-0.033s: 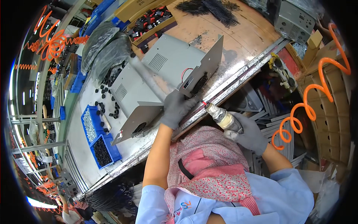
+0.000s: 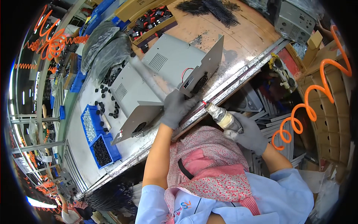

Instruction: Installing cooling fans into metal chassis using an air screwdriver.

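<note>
1. Here, the right hand (image 2: 248,134) was wrapped around a taped power screwdriver (image 2: 222,118), its red tip aimed up and leftward, just beside the other hand's fingers.
2. The left hand (image 2: 177,108) lay at the bench's front edge, back upward, fingers stretched toward that tip; whether it pinched anything, I could not tell.
3. The left forearm (image 2: 156,156) rose nearly straight from the lower edge; the right forearm (image 2: 276,158) slanted up and inward, its wrist bent.
4. Two bent grey metal housings stood on the workbench (image 2: 80,149): a nearer housing (image 2: 136,89) left of the left hand, a farther housing (image 2: 169,58) beyond it.
5. Left of these sat two blue bins, touching: one bin (image 2: 98,121) held small silver pieces (image 2: 89,127), the front one (image 2: 115,151) small black pieces (image 2: 100,151).
6. Loose black caps (image 2: 99,100) were scattered nearby.
7. Farther back, a cardboard box (image 2: 164,29) held a heap of red-and-black parts (image 2: 151,20).
8. Rightward hung an orange coiled hose (image 2: 306,106).
</note>
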A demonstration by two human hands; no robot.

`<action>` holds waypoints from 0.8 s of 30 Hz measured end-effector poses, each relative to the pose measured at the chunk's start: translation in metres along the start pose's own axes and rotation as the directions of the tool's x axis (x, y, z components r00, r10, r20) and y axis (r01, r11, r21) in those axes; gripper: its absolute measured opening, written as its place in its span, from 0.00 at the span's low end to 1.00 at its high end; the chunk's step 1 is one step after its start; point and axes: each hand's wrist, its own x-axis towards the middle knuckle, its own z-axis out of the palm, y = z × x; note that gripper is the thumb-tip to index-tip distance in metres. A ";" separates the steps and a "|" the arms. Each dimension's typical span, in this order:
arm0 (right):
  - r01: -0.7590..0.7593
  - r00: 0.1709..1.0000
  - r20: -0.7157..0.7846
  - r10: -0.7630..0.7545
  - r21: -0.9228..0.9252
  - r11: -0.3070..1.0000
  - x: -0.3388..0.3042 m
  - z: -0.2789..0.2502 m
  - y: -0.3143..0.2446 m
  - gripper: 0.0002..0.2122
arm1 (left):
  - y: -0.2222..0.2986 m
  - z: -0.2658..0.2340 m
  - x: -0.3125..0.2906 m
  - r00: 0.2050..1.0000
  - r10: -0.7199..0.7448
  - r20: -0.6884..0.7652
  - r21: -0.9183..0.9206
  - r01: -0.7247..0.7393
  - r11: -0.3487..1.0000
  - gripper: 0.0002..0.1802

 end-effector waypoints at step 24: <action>-0.322 0.937 0.274 0.217 0.430 0.844 -0.001 0.000 -0.044 0.35 | 0.015 -0.002 -0.024 0.986 -0.132 -0.101 -0.192 0.110 0.975 0.20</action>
